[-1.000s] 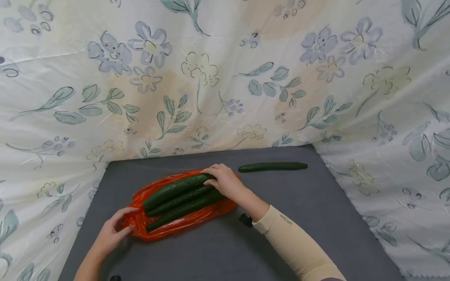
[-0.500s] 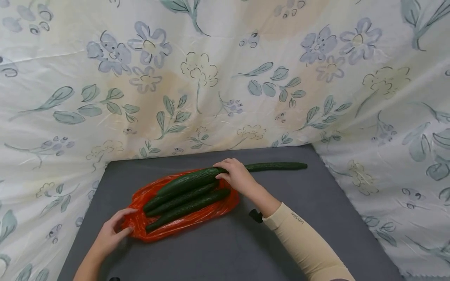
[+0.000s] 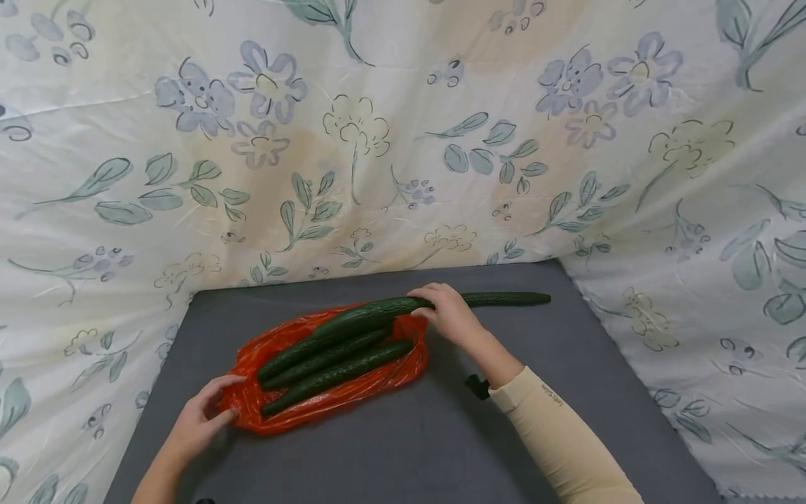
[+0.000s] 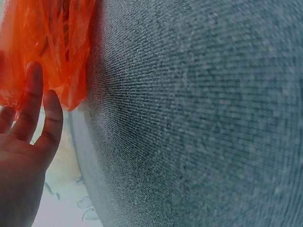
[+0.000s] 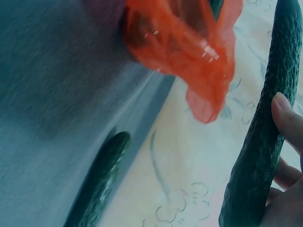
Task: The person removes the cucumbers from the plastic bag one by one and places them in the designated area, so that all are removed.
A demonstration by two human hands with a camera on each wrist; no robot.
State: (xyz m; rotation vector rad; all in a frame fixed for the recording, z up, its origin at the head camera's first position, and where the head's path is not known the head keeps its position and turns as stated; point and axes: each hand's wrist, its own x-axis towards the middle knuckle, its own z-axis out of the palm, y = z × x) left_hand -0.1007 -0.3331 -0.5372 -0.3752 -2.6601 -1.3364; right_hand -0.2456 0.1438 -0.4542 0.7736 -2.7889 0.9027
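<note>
Backing cucumbers [image 3: 336, 376], floral drapes [image 3: 415, 147] seemingly touch the tabletop [image 3: 390, 455].

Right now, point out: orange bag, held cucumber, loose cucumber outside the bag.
Orange bag [image 3: 361, 387]: head view, on its bare near side.
Held cucumber [image 5: 261, 137]: right wrist view, mid-length of the visible part.
Loose cucumber [image 3: 507, 299]: head view, middle of the visible part.

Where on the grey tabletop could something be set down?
Bare grey tabletop lies between the crinkled red plastic bag and the beige fabric sleeve, and right of that sleeve, in front of the lone long green cucumber. It is crowded at back centre, where the right hand holds another green cucumber partly over the bag.
</note>
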